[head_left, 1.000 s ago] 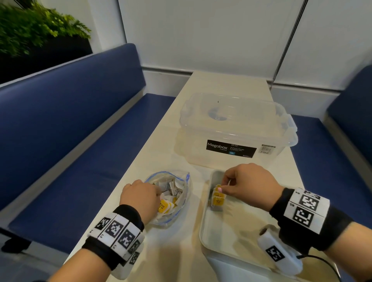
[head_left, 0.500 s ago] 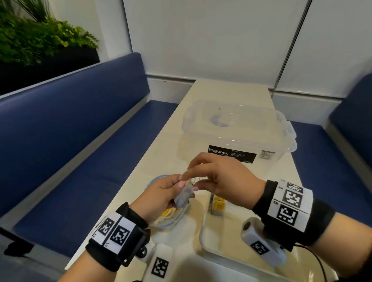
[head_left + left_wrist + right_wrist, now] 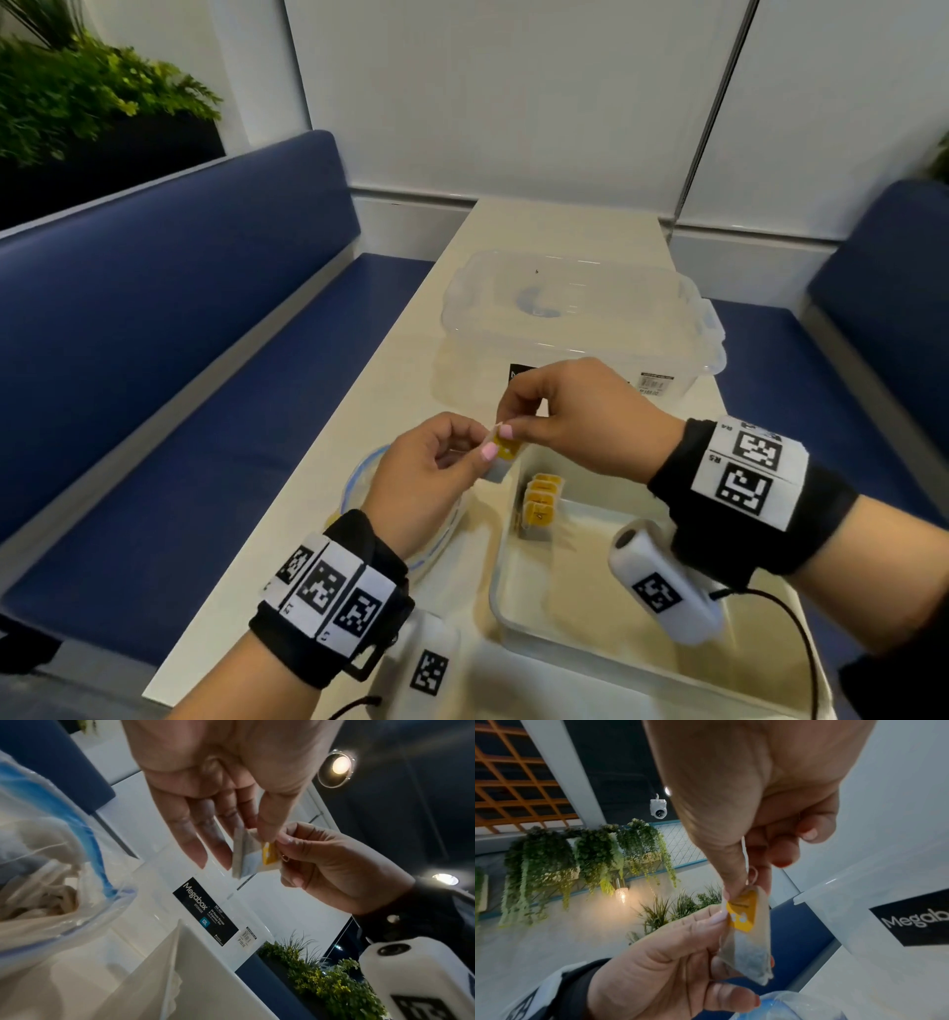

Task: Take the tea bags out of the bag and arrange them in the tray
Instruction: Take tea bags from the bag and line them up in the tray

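A tea bag with a yellow tag hangs in the air between both hands, above the gap between bag and tray. My left hand pinches its side with thumb and forefinger. My right hand pinches its top by the tag and string. The left wrist view shows the same tea bag held by both hands. The clear zip bag with blue seal lies under my left hand, mostly hidden. The white tray holds a short row of tea bags standing at its far left corner.
A clear lidded Megabox storage box stands just beyond the tray on the narrow cream table. Blue benches run along both sides. The zip bag still has paper tea bags inside.
My left hand lifted a tea bag out of the zip bag. My right hand left the row in the tray, rose to meet it and now pinches its top.
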Demonstrator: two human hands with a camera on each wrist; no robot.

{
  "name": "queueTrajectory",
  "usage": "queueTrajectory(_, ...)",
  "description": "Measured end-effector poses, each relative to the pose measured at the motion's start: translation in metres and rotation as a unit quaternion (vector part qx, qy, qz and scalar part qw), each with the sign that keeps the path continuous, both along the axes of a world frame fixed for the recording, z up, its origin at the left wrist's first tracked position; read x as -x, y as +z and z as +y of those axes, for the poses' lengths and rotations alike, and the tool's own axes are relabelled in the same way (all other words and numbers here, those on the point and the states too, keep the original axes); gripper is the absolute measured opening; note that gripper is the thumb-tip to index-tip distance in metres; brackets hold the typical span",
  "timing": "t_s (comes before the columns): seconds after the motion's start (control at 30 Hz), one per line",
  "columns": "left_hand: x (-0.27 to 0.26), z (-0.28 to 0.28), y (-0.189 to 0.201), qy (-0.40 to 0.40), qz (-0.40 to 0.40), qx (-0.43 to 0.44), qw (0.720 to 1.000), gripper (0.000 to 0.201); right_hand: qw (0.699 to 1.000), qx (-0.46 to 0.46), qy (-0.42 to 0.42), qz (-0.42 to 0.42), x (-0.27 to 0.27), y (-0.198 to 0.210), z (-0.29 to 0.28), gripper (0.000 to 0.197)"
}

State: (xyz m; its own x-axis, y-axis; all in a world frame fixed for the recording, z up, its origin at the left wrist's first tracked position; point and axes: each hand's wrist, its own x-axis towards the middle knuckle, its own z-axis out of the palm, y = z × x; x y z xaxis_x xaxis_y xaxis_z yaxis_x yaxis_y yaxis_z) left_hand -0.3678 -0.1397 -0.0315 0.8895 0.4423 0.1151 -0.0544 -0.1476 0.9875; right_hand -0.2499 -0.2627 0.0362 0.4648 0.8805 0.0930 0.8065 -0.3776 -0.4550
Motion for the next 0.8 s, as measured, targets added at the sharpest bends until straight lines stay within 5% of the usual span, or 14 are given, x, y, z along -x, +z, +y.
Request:
queueTrajectory(0.33, -0.011, -0.008, 0.015, 0.013, -0.019, -0.021, 1.000, 0.021, 0.998, -0.034, -0.028, 0.039, -0.004, 0.009, -0.008, 0.010)
queueTrajectory(0.57, -0.010, -0.009, 0.007, -0.026, 0.011, 0.020, 0.999, 0.005, 0.996, -0.058, -0.045, 0.050, -0.006, 0.003, -0.008, 0.002)
queueTrajectory(0.8, 0.001, 0.006, -0.009, 0.009, 0.036, -0.039, 0.999, 0.030, 0.998, 0.010, -0.059, 0.010, -0.011, 0.001, -0.011, 0.008)
